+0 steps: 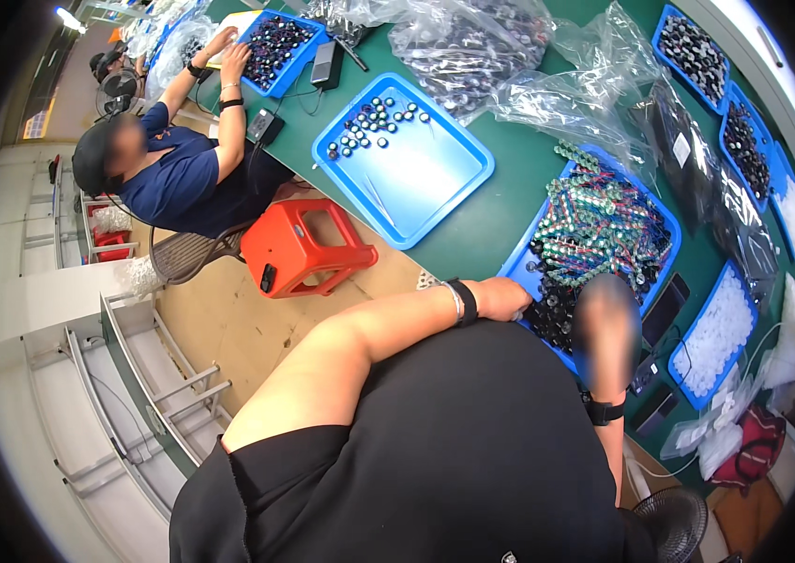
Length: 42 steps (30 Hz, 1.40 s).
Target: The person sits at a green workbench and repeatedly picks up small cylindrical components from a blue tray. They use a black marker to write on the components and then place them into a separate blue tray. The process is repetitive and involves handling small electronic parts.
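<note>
My left hand [504, 298] is at the near left corner of a blue tray [521, 246], its fingers curled in; what they hold, if anything, is hidden. Over the tray's near right part is my right hand [607, 324], smeared so that its fingers cannot be made out. Small dark round pieces [552, 314] fill the near part of this tray. On top of them, farther back, lies a pile of beaded strands [594, 220] in clear green, red and dark colours.
Left of it stands a blue tray [458, 202] with several dark shiny balls. Clear plastic bags [472, 47] lie behind, and a tray of white pieces [716, 333] at right. A red stool [289, 249] is beside the table; a co-worker [181, 174] handles another tray [308, 61].
</note>
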{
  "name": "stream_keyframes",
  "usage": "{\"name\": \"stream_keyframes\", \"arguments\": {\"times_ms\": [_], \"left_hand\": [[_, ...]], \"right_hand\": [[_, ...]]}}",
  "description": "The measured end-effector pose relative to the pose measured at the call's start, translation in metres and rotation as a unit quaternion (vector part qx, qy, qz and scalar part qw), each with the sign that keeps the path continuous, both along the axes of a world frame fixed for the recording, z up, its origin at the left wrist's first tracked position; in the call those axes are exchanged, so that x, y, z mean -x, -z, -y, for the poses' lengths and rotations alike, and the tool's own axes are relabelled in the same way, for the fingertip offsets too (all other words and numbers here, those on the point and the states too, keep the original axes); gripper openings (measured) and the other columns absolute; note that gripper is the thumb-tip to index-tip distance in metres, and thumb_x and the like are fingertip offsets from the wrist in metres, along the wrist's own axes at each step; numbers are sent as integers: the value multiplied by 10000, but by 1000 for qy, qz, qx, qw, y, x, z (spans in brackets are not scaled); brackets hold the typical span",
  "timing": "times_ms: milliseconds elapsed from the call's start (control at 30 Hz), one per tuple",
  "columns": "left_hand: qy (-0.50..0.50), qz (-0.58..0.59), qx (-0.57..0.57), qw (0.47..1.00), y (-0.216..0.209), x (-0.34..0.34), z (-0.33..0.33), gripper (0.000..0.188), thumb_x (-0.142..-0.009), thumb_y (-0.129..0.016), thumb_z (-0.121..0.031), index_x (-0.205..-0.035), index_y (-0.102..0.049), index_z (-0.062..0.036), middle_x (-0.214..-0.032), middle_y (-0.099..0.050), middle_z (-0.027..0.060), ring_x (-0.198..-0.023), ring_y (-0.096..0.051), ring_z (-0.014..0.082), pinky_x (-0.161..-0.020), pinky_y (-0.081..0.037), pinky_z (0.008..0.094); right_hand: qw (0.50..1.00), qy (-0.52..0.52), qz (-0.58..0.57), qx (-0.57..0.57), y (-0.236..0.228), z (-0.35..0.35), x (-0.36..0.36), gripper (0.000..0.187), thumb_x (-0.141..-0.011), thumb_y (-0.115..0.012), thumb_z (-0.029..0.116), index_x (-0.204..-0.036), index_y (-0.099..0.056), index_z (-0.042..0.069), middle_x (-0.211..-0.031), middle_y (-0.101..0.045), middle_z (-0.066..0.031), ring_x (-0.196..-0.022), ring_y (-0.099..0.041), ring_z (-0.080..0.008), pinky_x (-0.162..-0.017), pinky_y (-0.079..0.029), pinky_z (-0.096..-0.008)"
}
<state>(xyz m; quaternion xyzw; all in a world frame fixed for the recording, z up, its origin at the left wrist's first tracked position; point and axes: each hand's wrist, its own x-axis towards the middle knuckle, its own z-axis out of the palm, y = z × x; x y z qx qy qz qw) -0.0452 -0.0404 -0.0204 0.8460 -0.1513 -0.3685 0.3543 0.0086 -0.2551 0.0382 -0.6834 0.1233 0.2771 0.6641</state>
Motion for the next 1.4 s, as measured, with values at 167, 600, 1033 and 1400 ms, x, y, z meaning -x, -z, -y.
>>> {"name": "stream_keyframes", "arguments": {"times_ms": [167,600,1033,1400], "left_hand": [[-44,29,32,998,16,7,1,244,-778,-627,-126,-1006,-622,-38,-1085,-577,187,-993,-575,367,-827,-462,426],[-370,-154,376,835,-79,-27,-19,318,-855,-645,-53,-1152,-565,27,-972,-630,62,-886,-620,137,-799,-519,269],[-403,-177,438,784,-80,-20,-4,206,-922,-578,-134,-1040,-625,28,-949,-662,93,-898,-640,140,-799,-534,274],[-413,-156,421,792,-76,-19,-4,364,-899,-567,-44,-1245,-511,53,-1071,-626,123,-965,-617,168,-854,-502,275]], "right_hand": [[998,-43,-6,-55,-2,0,0,236,-903,-570,82,-1113,-546,-23,-930,-639,-113,-628,-536,-55,-465,-339,-160],[989,-42,-20,-138,-29,-14,-12,214,-856,-636,68,-1058,-595,8,-870,-645,-78,-644,-537,-57,-516,-367,-158],[988,-89,-18,-127,-32,-23,-3,154,-891,-589,58,-1031,-561,2,-841,-634,-70,-624,-535,-62,-499,-363,-161],[989,-68,0,-130,-30,-26,-4,157,-875,-612,78,-1023,-586,32,-826,-639,-37,-619,-508,-39,-512,-357,-154]]}}
